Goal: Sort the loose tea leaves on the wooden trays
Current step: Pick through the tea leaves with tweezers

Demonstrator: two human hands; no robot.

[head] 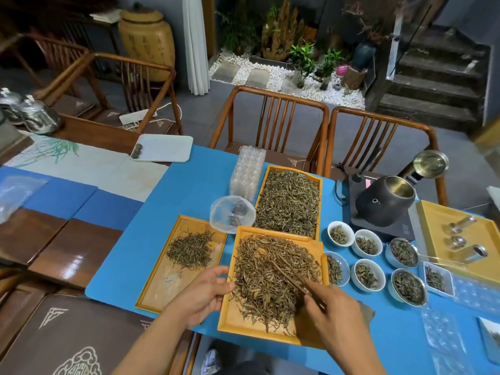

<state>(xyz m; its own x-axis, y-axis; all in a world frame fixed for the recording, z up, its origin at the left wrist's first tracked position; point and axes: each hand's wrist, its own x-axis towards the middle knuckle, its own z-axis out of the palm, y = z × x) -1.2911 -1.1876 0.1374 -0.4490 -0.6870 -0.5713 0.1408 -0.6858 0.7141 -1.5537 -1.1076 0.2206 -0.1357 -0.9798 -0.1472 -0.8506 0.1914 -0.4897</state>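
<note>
Head view: the right hand pinches thin brown wooden tweezers whose tips lie in the brownish loose tea leaves heaped on the near orange wooden tray. The left hand grasps this tray's left edge, fingers curled. Beside it, a second orange tray holds a small leaf pile; a third, full tray lies behind.
</note>
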